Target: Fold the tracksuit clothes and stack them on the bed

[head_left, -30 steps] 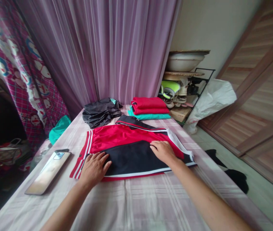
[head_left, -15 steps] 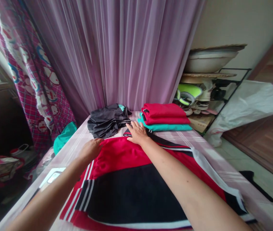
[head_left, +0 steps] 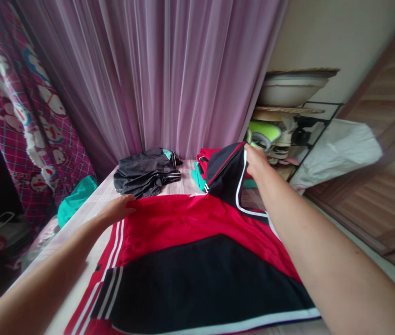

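A red and black track jacket [head_left: 197, 265] with white trim and striped edges lies spread over the table in front of me. At its far left corner, the fingers of my left hand [head_left: 122, 205] are closed on the red edge. My right hand [head_left: 256, 160] is closed on the white-edged black collar part [head_left: 223, 170] and holds it raised above the table. That lifted part partly hides a folded stack of red clothing [head_left: 206, 153] and teal clothing [head_left: 197, 179] behind it. A crumpled dark garment [head_left: 145, 172] lies beyond the jacket, left of the stack.
Purple curtains [head_left: 169, 79] hang right behind the table [head_left: 105, 186]. To the right stand a rack holding shoes and a large basin [head_left: 293, 89], a white plastic bag [head_left: 340, 151] and a wooden door [head_left: 375, 186]. A teal cloth [head_left: 75, 200] lies at the left edge.
My right hand has taken hold of the jacket's black collar part and lifted it up and to the right. My left hand stays at the far left corner. The view has shifted slightly right.
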The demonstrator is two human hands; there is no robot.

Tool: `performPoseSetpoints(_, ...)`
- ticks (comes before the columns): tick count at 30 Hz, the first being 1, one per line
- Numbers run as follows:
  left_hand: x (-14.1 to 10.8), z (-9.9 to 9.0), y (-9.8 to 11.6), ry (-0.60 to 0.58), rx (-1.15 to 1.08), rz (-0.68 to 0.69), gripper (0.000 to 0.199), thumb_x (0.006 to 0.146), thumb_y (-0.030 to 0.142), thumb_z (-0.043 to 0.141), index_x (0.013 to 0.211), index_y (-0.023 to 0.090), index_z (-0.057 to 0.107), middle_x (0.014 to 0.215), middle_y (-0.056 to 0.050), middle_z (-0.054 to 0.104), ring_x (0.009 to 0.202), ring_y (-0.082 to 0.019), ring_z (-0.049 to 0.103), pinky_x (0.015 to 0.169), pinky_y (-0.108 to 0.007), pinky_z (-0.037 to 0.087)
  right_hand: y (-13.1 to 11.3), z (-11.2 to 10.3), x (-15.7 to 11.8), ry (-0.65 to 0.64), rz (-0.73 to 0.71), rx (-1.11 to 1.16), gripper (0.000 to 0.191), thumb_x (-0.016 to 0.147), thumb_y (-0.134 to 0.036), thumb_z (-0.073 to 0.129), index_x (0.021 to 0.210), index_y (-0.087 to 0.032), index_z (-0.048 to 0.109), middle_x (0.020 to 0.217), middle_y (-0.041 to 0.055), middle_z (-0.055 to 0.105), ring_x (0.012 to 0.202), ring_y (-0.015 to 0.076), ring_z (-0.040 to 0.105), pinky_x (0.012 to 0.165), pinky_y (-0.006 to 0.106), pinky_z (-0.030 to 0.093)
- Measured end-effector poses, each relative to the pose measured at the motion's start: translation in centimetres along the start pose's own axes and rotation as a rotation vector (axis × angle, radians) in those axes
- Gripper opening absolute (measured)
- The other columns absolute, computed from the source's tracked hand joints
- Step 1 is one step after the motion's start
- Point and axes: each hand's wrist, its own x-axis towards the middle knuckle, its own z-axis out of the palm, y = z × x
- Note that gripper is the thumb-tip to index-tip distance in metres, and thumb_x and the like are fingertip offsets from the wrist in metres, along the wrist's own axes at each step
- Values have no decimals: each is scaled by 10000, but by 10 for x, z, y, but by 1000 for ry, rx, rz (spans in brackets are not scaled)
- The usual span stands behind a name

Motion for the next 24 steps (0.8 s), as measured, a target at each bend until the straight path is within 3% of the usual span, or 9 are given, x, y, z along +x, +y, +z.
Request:
performPoseSetpoints(3,-22,-5,2,53,-21,21,224,742,241,488,908,233,638,852,-26,716,815,-206,679,724,-280,490,-23,-26,-21,-23,60,78,158,803,-306,684,748,-187,596,588,-45,604,618,138,620,635,280,554)
performPoseSetpoints(7,-62,-12,13,127,-3,103,238,774,190,403,852,231,625,865,-42,714,867,-216,662,788,-309,492,-47,-79,-74,-255,25,54,302,689,-431,809,761,-199,630,676,-22,664,680,146,638,678,277,542)
performPoseSetpoints(10,-94,-13,27,153,21,209,238,799,153,385,787,221,613,847,-68,703,863,-232,638,806,-348,490,-55,-125,-126,-474,75,-76,378,642,-529,826,770,-217,655,711,-21,671,693,144,625,684,264,515)
performPoseSetpoints(14,-128,-1,46,40,30,274,232,782,85,433,758,221,620,832,-70,695,865,-230,626,817,-356,477,-48,-169,-189,-889,255,-417,431,726,-609,722,810,-187,700,725,7,674,676,147,593,675,277,482)
performPoseSetpoints(18,-142,7,51,-75,24,199,344,723,41,445,879,249,669,935,-42,720,973,-223,645,867,-338,480,-31,-181,-222,-1230,380,-760,388,740,-539,684,812,-160,726,766,39,712,745,193,635,739,311,485)
performPoseSetpoints(21,-144,-1,53,-150,42,156,393,743,68,467,1001,268,685,1049,-28,736,1062,-227,651,917,-346,490,-28,-176,-231,-1281,341,-848,337,744,-479,652,842,-169,741,1009,99,756,944,257,674,858,350,492)
performPoseSetpoints(24,-148,-13,76,-105,105,131,399,813,142,494,1148,267,670,1232,-58,700,1173,-264,623,995,-420,477,-33,-168,-239,-1265,169,-845,248,771,-418,627,725,-191,715,1333,114,646,1136,278,633,953,363,470)
